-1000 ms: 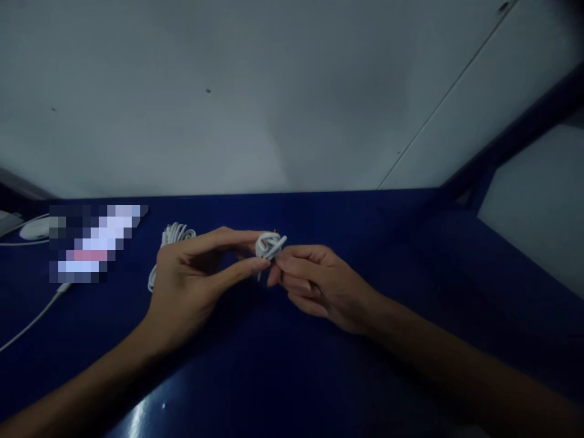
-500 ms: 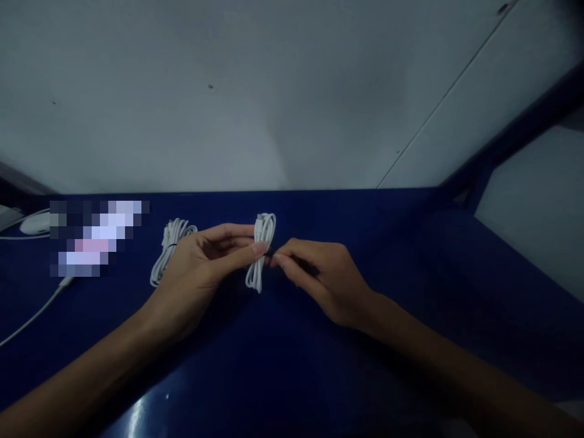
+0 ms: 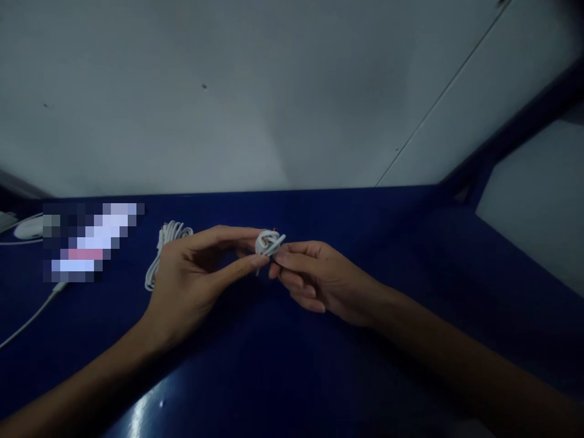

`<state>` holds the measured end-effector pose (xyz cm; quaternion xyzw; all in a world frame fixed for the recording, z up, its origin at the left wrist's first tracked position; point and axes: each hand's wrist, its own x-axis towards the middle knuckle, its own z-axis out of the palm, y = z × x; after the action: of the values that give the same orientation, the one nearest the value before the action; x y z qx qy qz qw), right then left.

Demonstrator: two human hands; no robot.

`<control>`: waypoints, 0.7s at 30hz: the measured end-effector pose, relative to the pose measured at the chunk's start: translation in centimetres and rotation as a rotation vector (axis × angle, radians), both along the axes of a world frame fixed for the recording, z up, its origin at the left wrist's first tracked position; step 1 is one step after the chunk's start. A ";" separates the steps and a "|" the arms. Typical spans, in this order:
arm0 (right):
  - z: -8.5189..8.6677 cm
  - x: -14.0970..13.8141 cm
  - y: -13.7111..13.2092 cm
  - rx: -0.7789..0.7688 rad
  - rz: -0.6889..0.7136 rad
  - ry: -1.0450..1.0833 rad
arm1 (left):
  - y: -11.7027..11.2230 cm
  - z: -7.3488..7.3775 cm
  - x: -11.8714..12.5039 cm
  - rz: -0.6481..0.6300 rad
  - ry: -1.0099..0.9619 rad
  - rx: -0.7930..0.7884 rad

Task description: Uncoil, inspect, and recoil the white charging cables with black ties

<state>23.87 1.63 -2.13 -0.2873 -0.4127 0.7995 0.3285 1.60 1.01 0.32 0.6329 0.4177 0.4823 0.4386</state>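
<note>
Backing the scene is a pale wall; below it spreads a dark blue table, both forearms reaching over it. The left hand pinches a white cable bundle between thumb and forefinger, seemingly just above the tabletop and turned nearly end-on; the right hand meets it from the right, thumb and forefinger narrowed at its edge, other fingers curled below; whether they grip something thin there, I cannot tell. On the left lie a pixelated item and, partly behind the left hand, a second cable coil. The step in hand looks like fine work at the bundle's middle, perhaps securing its loops; the next move seems to call for a steady left pinch and a small, careful twist or tug from the right fingertips.
</note>
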 end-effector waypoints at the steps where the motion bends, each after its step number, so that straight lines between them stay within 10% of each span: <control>1: 0.0 0.0 0.0 0.028 -0.016 -0.022 | 0.0 -0.1 0.0 0.003 0.004 -0.013; 12: -0.5 -0.1 0.2 0.324 -0.089 -0.308 | 0.6 -1.0 -0.5 -0.206 0.026 -0.285; 21: 0.3 -0.2 -0.8 1.014 -0.288 -0.685 | -0.2 -1.1 -0.3 -0.109 -0.027 -0.208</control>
<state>23.63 0.80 -1.79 -0.3885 -0.7796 0.3147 0.3773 1.35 0.83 -0.80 0.5992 0.4245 0.4203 0.5330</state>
